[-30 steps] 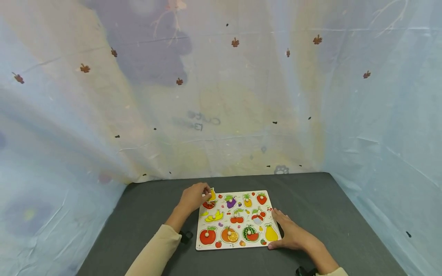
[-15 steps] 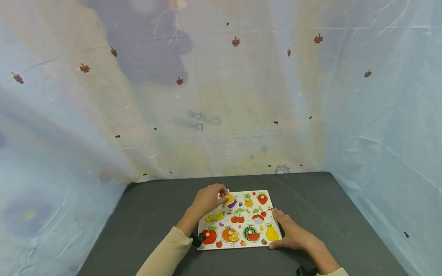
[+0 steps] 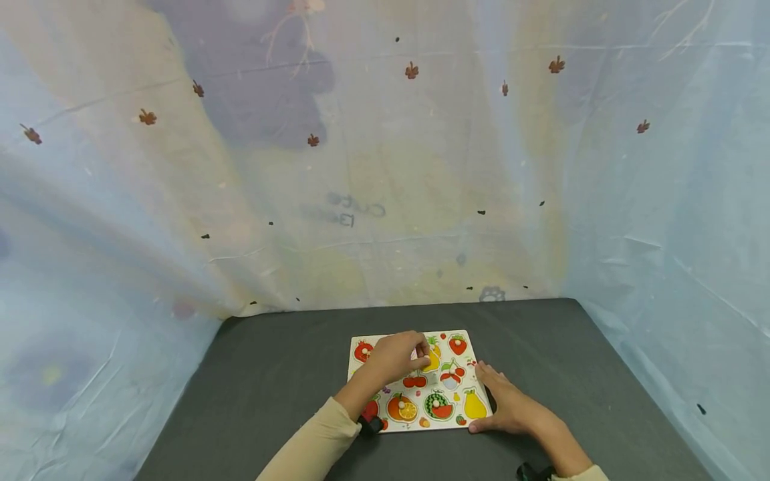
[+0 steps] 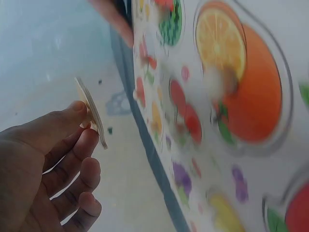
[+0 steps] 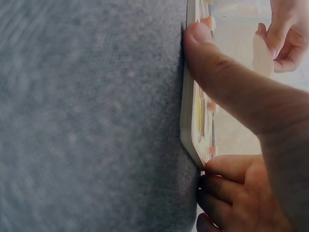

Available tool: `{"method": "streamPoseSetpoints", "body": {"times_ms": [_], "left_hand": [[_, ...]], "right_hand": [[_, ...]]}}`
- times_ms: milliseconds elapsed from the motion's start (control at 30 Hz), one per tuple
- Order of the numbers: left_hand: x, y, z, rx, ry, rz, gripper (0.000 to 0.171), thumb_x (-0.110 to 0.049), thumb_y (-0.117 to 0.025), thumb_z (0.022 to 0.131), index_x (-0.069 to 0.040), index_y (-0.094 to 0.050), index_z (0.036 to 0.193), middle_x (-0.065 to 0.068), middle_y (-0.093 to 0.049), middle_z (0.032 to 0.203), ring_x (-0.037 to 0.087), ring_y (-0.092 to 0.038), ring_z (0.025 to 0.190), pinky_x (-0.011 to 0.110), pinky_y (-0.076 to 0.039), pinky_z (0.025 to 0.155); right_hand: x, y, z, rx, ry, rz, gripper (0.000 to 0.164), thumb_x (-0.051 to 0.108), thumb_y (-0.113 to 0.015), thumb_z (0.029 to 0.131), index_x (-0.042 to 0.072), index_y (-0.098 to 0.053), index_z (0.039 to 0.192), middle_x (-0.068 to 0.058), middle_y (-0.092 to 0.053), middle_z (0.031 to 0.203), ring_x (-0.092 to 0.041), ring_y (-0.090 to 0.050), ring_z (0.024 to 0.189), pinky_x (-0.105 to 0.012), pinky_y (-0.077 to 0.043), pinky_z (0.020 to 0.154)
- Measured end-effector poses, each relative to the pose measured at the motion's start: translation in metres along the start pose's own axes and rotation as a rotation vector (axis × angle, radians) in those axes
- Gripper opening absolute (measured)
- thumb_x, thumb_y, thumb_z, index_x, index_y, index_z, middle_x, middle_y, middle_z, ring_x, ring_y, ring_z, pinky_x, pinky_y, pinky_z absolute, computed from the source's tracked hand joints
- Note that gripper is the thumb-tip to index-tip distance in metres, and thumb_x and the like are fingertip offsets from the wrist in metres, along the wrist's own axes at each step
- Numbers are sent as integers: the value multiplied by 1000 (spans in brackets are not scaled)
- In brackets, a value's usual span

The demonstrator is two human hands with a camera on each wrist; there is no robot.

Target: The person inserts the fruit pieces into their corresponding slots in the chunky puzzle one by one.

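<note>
A white fruit puzzle board (image 3: 444, 425) lies on the dark table, its knobbed pieces seated in several cutouts. Over its upper middle, my left hand (image 3: 394, 357) pinches a yellow pear-shaped puzzle piece (image 3: 432, 361) between thumb and fingers. The left wrist view shows this thin wooden piece (image 4: 91, 108) edge-on, raised clear of the board. My right hand (image 3: 511, 404) holds the board's right edge, its thumb near the lower corner and fingers higher up. At the lower right, a printed yellow pear (image 3: 474, 404) shows no knob. My left hand and forearm hide part of the board's left side.
The dark grey tabletop (image 3: 271, 374) extends around the board. Behind and beside it hangs a pale patterned sheet (image 3: 385, 200). A black wrist strap (image 3: 371, 425) on the left arm hangs just over the board's lower left.
My left hand has carried the pear piece rightward across the board from its upper left corner, uncovering the upper left fruit. My right hand has stayed at the right edge.
</note>
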State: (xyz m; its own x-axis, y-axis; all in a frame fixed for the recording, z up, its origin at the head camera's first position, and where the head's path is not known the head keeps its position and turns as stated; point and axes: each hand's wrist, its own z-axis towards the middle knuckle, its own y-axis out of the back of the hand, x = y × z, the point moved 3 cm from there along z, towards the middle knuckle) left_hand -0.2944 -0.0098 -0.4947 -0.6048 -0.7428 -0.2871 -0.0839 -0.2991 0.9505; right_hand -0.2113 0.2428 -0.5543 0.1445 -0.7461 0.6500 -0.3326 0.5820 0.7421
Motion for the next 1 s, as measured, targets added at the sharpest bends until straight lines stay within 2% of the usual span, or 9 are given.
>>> {"method": "streamPoseSetpoints", "body": {"times_ms": [200,400,700,1000], "left_hand": [[-18,-11,3,14,-33,5,17,-43,-80,98,-30,-70,99,-19,-65,92,-4,-53,71,21,-46,64],[-29,-18,7,42,-50,-4,17,-43,-80,98,-29,-71,102,-19,-66,93,-4,-54,74,20,-46,66],[-46,-34,9,71,-100,-40,13,-37,-81,99,-27,-72,100,-18,-66,90,-3,-51,71,18,-44,64],[-62,-52,12,126,-80,-6,14,-40,-81,98,-29,-71,97,-21,-64,86,-3,-50,67,20,-42,63]], "right_hand": [[2,-1,-2,4,5,3,128,44,-100,74,-7,-27,166,-32,-22,172,-61,-17,156,-73,-17,123],[3,1,-3,3,9,9,129,44,-100,74,-7,-25,166,-32,-21,172,-61,-16,156,-73,-17,123],[2,2,-3,-15,24,-2,128,45,-99,74,-6,-27,166,-32,-22,172,-58,-17,158,-71,-18,124],[1,2,-5,-5,38,14,127,45,-99,75,-5,-25,167,-32,-19,172,-60,-16,157,-74,-17,122]]}}
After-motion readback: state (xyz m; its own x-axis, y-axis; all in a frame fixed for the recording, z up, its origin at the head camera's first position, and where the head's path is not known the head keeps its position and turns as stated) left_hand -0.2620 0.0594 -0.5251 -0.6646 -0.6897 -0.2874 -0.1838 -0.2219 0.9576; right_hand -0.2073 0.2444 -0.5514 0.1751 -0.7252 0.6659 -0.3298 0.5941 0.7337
